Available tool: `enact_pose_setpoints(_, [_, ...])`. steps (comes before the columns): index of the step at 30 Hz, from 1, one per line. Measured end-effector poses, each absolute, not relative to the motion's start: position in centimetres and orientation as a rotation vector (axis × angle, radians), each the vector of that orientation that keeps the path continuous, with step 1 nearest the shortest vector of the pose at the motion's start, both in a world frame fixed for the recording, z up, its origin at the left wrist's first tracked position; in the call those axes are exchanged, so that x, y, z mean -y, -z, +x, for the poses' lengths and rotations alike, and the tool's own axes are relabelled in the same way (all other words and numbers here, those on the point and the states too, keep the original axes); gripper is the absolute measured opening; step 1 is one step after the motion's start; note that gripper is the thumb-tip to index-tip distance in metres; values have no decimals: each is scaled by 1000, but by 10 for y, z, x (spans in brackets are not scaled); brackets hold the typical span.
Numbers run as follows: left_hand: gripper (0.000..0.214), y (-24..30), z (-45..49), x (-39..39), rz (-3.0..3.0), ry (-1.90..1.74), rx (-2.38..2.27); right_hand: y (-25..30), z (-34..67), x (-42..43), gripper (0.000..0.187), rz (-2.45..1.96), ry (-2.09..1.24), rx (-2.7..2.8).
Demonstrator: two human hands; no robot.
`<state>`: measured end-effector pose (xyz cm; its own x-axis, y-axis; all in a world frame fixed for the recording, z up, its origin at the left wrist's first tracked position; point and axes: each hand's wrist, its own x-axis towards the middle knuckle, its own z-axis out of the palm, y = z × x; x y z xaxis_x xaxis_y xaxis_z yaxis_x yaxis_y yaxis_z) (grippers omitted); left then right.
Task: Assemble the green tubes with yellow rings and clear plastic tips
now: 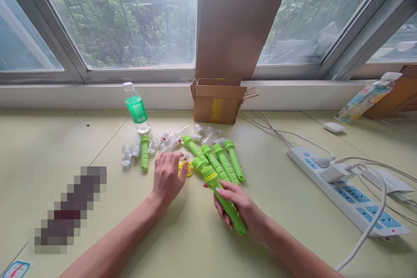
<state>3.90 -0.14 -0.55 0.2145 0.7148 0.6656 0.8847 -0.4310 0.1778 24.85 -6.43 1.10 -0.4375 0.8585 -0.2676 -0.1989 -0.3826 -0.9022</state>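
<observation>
My right hand (239,204) is closed around a green plastic tube (219,191) that carries a yellow ring near its top end. My left hand (167,176) lies palm down on the table with its fingers reaching over loose yellow rings (187,168). Several more green tubes (224,161) lie side by side just beyond both hands. One single green tube (144,152) lies further left. Small clear plastic caps (169,140) are scattered behind them.
A water bottle with a green label (137,108) stands near the window sill. An open cardboard box (216,100) sits at the back. A white power strip (345,191) with plugs and cables lies at the right. A pixelated patch (70,208) covers the left.
</observation>
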Motion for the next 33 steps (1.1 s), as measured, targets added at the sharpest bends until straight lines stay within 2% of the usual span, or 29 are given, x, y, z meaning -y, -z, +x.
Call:
enact_pose_setpoints(4, [10, 5, 34, 0, -2152, 1207, 1406, -9, 249, 64, 36, -1001, -1892, 1093])
enact_pose_setpoints(11, [20, 8, 40, 11, -2344, 1702, 1205, -10, 247, 66, 31, -988, -1884, 1133])
enact_pose_setpoints(17, [24, 9, 47, 20, -2373, 2127, 1319, -12, 244, 69, 21, -1027, -1772, 1355])
enact_pose_setpoints(20, [22, 7, 47, 21, -2434, 2332, 1419, -10, 243, 70, 15, -1076, -1594, 1550])
enact_pose_setpoints(25, [19, 3, 47, 20, -2668, 2359, 1552, -12, 242, 73, 6, -1093, -1085, 1970])
enact_pose_setpoints(28, [19, 0, 46, 21, -2646, 2440, 1554, -13, 242, 74, 8, -1088, -935, 2073])
enact_pose_setpoints(33, [19, -1, 45, 25, -2636, 2441, 1499, -6, 248, 72, 21, -1164, -709, 2153])
